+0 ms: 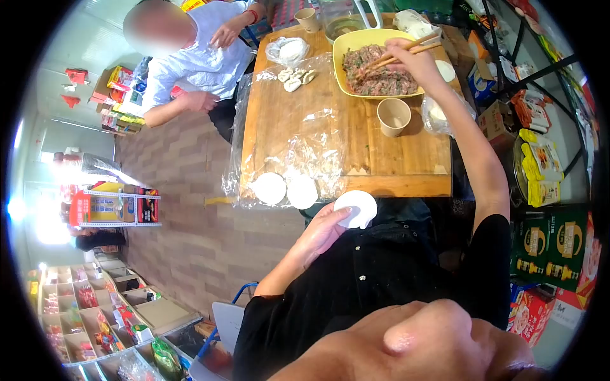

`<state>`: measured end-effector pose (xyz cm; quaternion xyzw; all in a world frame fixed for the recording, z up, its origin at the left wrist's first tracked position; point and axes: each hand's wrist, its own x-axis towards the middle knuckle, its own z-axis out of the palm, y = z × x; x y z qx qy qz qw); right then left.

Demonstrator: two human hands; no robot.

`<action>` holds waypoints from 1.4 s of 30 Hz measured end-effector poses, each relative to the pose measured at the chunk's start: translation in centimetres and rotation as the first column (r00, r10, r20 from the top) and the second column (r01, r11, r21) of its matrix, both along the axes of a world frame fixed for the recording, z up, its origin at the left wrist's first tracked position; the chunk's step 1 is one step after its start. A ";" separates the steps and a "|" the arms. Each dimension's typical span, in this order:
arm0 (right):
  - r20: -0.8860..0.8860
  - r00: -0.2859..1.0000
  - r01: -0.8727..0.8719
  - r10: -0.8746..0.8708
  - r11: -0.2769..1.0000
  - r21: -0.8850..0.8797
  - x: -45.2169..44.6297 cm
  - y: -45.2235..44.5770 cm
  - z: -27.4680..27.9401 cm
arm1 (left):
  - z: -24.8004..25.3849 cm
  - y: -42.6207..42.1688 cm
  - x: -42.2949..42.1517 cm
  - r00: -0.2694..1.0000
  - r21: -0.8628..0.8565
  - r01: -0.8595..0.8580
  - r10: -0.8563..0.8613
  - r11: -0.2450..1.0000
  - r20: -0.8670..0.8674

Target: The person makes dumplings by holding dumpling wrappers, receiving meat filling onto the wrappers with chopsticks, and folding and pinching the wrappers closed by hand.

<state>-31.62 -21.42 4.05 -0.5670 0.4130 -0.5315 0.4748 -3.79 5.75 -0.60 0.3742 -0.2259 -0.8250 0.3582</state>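
Observation:
My left hand [325, 230] is closed on a round white dough wrapper [356, 209] just off the table's near edge. Wooden chopsticks [406, 52] are in my right hand [412, 58], their tips in the minced meat filling [375, 79]. That filling lies in a yellow square bowl [340, 46] at the table's far right. Two more white wrappers [269, 188] lie on clear plastic film [311, 149] at the near left edge. Several shaped dumplings [295, 79] sit at the far left of the film.
Across the wooden table [394, 155] at the left sits another person [197, 63]. A paper cup [393, 117] stands below the bowl, another cup [307, 20] behind. Plastic bags [287, 51] lie on the table. Shelves and boxes [548, 244] line the right side.

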 end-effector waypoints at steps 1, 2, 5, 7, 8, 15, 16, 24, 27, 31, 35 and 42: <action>0.001 1.000 -0.001 0.001 1.000 0.003 0.1 0.0 0.0 | -0.2 0.0 0.1 1.000 0.001 -0.006 0.006 1.000 0.004; 0.003 1.000 -0.003 0.003 1.000 -0.009 0.3 0.1 0.1 | -0.3 0.0 0.2 1.000 0.001 -0.011 0.011 1.000 0.008; 0.043 0.998 -0.042 0.043 0.999 -0.031 0.6 -1.1 -1.5 | -0.5 0.0 0.3 1.000 0.003 -0.017 0.017 1.000 -0.002; 0.042 0.998 -0.043 0.044 0.999 -0.007 1.2 -1.5 -2.4 | -0.2 0.1 0.3 1.000 0.011 -0.027 0.027 1.000 0.005; 0.036 0.999 -0.041 0.041 0.999 -0.010 1.2 -1.7 -2.8 | -0.1 0.1 0.3 0.999 0.018 -0.031 0.031 0.999 0.014; -0.035 0.997 -0.072 0.073 0.997 0.030 1.2 -0.6 -2.0 | -0.2 0.1 0.6 0.999 0.037 -0.030 0.030 0.999 -0.024; -0.036 0.997 -0.072 0.073 0.997 0.031 0.9 -0.2 -1.5 | -0.2 0.0 0.5 0.998 0.062 -0.045 0.047 0.997 -0.032; -0.003 0.999 -0.053 0.054 0.995 0.088 -1.3 1.0 -0.4 | 0.2 -0.6 0.5 0.997 0.053 -0.035 0.038 0.998 -0.070; -0.022 0.997 -0.077 0.080 0.991 0.111 -0.9 0.6 -1.9 | 0.8 -1.1 0.2 0.996 0.082 -0.065 0.070 0.994 -0.058; 0.099 0.991 -0.102 0.088 0.985 0.142 -0.8 0.5 -2.4 | 0.2 -2.0 0.1 0.994 0.029 -0.101 0.102 0.994 -0.041; 0.249 0.968 -0.054 0.019 0.989 0.136 -1.4 1.5 -1.9 | 1.7 -3.6 -0.4 0.992 -0.031 -0.124 0.124 0.992 -0.022; 0.412 0.905 -0.099 0.104 0.994 -0.035 -3.8 7.3 0.8 | 2.6 -10.8 -2.1 0.978 -0.040 -0.153 0.146 0.987 -0.148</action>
